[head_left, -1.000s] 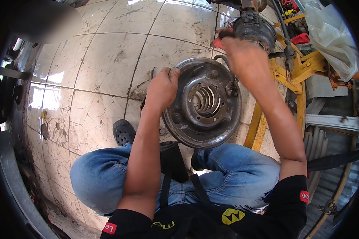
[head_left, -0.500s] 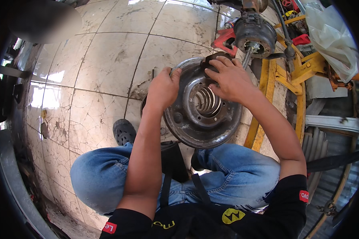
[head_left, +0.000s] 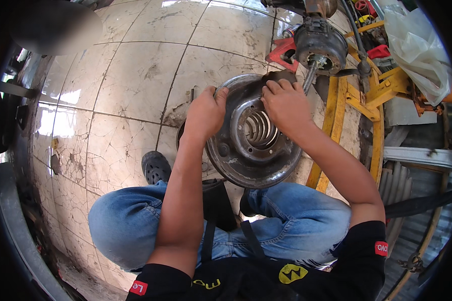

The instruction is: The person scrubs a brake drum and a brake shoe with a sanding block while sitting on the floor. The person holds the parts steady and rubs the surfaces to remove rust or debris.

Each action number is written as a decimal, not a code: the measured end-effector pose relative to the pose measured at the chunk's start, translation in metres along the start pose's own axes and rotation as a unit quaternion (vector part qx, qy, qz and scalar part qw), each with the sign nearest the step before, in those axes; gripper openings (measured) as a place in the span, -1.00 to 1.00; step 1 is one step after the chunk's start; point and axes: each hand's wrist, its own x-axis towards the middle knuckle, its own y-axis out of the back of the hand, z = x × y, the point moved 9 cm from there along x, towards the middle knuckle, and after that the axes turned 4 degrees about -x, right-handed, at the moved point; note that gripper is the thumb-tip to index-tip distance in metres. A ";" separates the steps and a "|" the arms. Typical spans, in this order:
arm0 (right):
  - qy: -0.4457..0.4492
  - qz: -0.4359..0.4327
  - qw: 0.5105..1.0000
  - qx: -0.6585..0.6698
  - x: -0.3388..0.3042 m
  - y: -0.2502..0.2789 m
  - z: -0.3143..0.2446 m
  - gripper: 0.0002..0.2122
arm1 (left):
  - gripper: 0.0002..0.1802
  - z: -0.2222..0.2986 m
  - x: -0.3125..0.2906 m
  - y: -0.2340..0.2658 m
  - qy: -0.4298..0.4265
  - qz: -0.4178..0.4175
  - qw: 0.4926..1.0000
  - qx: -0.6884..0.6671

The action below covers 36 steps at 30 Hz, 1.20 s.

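Note:
A round, dark metal brake backing plate (head_left: 258, 168) with a raised hub ring and bolt holes is in front of my knees. Ringed metal, like a coil spring, shows through its centre hole. At the plate's upper left rim my left hand (head_left: 207, 110) is closed, its thumb on the edge. My right hand (head_left: 289, 106) lies on the upper right part, fingers bent and pressed around a thin, dark brown piece (head_left: 281, 76). Whether that piece is cloth or abrasive sheet, I cannot tell.
Beyond the plate, an axle hub assembly (head_left: 320, 47) with a protruding shaft stands near a red jack stand (head_left: 285, 52). Yellow metal frame bars (head_left: 336, 113) run along the right. Clear plastic sheeting (head_left: 417, 50) hangs at far right. Cracked floor tiles (head_left: 140, 75) spread out on the left.
My right hand has shifted slightly right, its fingers now drawn closer together around the dark brown piece, which moved with it. My left hand stays on the rim.

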 end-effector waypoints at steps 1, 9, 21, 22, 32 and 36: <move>-0.001 -0.003 1.000 0.015 0.000 0.000 0.001 -0.74 | -0.36 0.000 0.000 0.000 0.002 -0.002 1.000 -0.001; -0.005 0.054 0.998 0.017 -0.012 0.004 0.010 -0.60 | -0.38 0.003 0.001 -0.001 -0.003 -0.005 1.000 -0.002; -0.032 0.004 0.999 0.007 -0.004 -0.014 0.002 -0.61 | -0.37 0.004 -0.001 -0.001 0.003 -0.014 1.000 -0.009; -0.039 0.007 0.999 -0.007 -0.001 -0.013 0.006 -0.62 | -0.37 0.004 0.000 -0.002 -0.001 -0.012 1.000 -0.014; 0.023 0.008 0.999 -0.029 -0.004 -0.017 -0.013 -0.61 | -0.37 0.000 0.002 -0.004 -0.011 -0.002 1.000 -0.007; 0.029 0.008 1.000 -0.010 -0.003 -0.015 -0.014 -0.61 | -0.35 0.001 0.001 -0.003 0.000 -0.021 1.000 -0.006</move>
